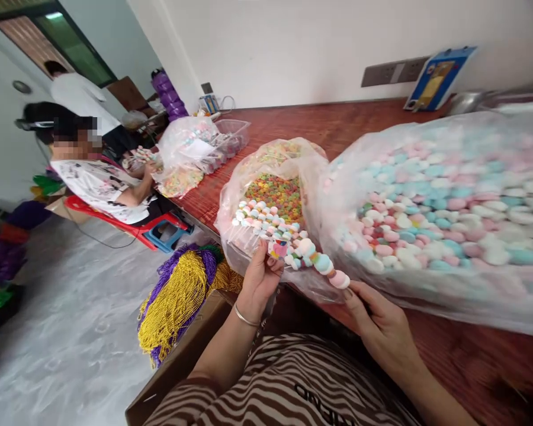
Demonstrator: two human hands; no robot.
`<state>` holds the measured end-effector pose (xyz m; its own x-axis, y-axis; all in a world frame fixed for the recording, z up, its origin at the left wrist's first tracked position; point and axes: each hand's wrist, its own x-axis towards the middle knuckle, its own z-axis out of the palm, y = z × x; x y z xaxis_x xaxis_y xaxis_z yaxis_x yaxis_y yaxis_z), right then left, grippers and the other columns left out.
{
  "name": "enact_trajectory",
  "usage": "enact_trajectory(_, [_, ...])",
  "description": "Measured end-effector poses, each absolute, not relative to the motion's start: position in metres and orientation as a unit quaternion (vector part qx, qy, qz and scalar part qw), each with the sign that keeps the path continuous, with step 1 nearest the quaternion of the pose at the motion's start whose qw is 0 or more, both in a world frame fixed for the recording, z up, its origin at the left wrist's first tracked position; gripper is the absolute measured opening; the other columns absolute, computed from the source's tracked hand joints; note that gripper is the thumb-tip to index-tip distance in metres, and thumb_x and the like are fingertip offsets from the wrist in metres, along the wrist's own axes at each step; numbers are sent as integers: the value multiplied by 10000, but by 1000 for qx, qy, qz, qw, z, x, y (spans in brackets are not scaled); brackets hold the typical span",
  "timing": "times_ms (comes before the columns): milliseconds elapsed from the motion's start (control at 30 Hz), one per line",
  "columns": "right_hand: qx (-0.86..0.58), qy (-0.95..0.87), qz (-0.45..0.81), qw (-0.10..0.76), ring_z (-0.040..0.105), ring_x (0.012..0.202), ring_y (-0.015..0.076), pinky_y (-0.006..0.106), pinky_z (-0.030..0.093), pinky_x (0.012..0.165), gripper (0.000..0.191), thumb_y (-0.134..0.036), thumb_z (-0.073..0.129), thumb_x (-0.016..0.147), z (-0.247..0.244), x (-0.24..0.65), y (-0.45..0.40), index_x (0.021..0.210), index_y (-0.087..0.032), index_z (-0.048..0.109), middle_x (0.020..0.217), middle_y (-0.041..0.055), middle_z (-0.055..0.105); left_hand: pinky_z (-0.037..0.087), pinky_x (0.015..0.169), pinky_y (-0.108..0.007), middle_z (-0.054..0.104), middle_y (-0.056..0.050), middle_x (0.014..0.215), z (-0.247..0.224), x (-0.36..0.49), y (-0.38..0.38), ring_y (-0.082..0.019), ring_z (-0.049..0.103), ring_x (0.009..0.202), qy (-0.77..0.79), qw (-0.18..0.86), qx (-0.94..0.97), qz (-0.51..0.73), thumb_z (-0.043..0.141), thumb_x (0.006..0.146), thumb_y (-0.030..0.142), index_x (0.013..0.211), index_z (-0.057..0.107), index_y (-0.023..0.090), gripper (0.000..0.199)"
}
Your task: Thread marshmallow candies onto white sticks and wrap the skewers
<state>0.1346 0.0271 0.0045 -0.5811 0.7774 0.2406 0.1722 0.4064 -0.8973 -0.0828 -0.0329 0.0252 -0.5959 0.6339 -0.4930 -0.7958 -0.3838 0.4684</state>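
My left hand (263, 277), with a bangle at the wrist, is closed around the lower end of a candy skewer (323, 263), beside a small printed label (278, 248). Round pastel pieces in white, blue and pink, with small orange ones between, are strung along the skewer. At its far end my right hand (379, 319) pinches the last pink and white piece between thumb and fingers. Just behind, a pile of similar finished skewers (266, 218) lies on an open plastic bag of small multicoloured rings (278, 192).
A large clear bag of pastel pieces (448, 219) fills the right side of the red-brown table (288, 124). A blue device (442, 77) stands by the wall. Bead strands (177, 302) hang by a cardboard box (182, 355). A co-worker (102, 183) sits at the left, handling skewers.
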Motion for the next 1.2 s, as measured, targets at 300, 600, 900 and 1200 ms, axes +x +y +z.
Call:
enact_trajectory(300, [-315, -771, 410, 371, 754, 903, 212, 262, 584, 781, 237, -314, 560, 995, 8, 177, 17, 1098, -231, 756, 1049, 65, 798, 280, 408, -135, 463, 74, 596, 22, -45, -8, -11, 345, 453, 323, 523, -47, 787, 850, 792, 340, 728, 556, 154, 354])
enact_trajectory(600, [-312, -817, 330, 355, 743, 838, 197, 262, 563, 732, 243, -297, 523, 1021, -4, 183, 16, 1133, -227, 727, 980, 63, 779, 307, 413, -133, 513, 72, 598, 23, -36, -7, -10, 374, 454, 349, 501, -27, 792, 922, 689, 315, 720, 590, 156, 369])
enact_trajectory(900, [-299, -885, -39, 355, 615, 547, 165, 341, 374, 553, 299, -159, 552, 992, 9, 196, 13, 1237, -181, 722, 687, 14, 700, 361, 446, -135, 562, 85, 617, 14, -44, -6, -18, 469, 488, 470, 394, 34, 789, 982, 522, 342, 705, 622, 154, 446])
enact_trajectory(1200, [-319, -832, 276, 361, 716, 667, 180, 272, 523, 621, 204, -306, 546, 994, 14, 198, 12, 1039, -247, 736, 849, 31, 782, 492, 582, -200, 648, 29, 670, -1, -52, -8, -92, 616, 612, 470, 395, 111, 782, 963, 552, 407, 727, 687, 159, 410])
